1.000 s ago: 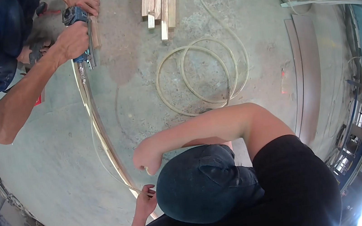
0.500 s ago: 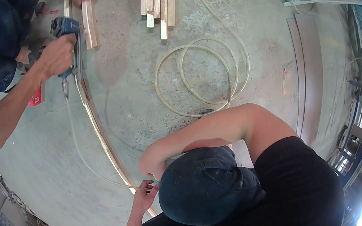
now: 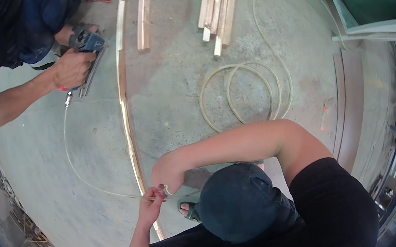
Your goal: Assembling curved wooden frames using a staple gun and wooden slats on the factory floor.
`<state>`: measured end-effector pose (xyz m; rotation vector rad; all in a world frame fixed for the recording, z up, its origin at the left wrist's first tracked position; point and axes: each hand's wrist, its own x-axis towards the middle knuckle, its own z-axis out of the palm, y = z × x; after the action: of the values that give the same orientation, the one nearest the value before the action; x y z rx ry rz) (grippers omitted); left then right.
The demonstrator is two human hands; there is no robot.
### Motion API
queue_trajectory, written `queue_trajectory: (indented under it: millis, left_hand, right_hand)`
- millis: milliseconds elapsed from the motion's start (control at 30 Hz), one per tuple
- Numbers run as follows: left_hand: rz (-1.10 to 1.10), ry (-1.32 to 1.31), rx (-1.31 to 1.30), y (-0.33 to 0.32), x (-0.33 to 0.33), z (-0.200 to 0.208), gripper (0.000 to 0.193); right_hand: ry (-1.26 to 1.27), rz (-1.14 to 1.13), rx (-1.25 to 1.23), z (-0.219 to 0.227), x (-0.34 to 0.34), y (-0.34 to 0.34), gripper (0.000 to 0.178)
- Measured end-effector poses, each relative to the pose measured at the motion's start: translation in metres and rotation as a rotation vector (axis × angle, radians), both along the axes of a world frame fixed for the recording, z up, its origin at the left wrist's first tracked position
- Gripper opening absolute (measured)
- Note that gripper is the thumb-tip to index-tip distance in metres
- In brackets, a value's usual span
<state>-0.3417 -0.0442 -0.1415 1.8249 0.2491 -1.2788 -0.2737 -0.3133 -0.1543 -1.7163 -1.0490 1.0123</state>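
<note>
My left hand [image 3: 150, 208] is closed in a pinch on a thin, clear air hose [image 3: 101, 190]. Directly above it, my right hand [image 3: 168, 170] curls downward, its fingers partly hidden, with a pale loop of the hose at its fingertips. The two hands almost touch. From them the hose curves left and up to the metal fitting of a blue nail gun [image 3: 90, 40]. A co-worker's hand [image 3: 73, 67] grips that tool. A long, narrow wooden strip [image 3: 125, 113] lies on the floor and passes just under my hands.
Loose coils of yellowish hose [image 3: 204, 105] lie on the concrete beyond my right forearm. Several wooden battens [image 3: 230, 9] are bundled at the top, with a shorter piece [image 3: 145, 18] nearer the strip. Flat brown boards [image 3: 353, 103] lie at the right. My sandalled foot [image 3: 188, 210] is beside my hands.
The nail gun has come away from the wooden strip and now tilts to its left. My hands have drawn closer together on the hose. The whole view has shifted, and my foot now shows.
</note>
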Motion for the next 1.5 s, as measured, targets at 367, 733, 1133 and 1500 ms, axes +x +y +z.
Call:
queue_trajectory:
  millis: [367,733,1133,1500]
  left_hand:
    - [-0.082,-0.457,-0.036,0.033,0.018,-0.005,0.023]
    - [0.479,0.244,-0.358,-0.026,0.062,-0.017,0.018]
    - [0.012,-0.302,-0.37,-0.046,0.035,0.015,0.047]
    - [-0.322,-0.305,-0.077,-0.03,0.021,-0.004,0.051]
  right_hand:
    - [-0.171,0.149,-0.018,0.099,0.045,0.058,0.026]
    - [-0.595,0.431,0.171,0.267,0.072,0.174,0.029]
    - [-0.483,-0.158,0.49,0.278,0.111,0.107,0.02]
    - [-0.517,-0.166,0.5,0.287,0.114,0.111,0.01]
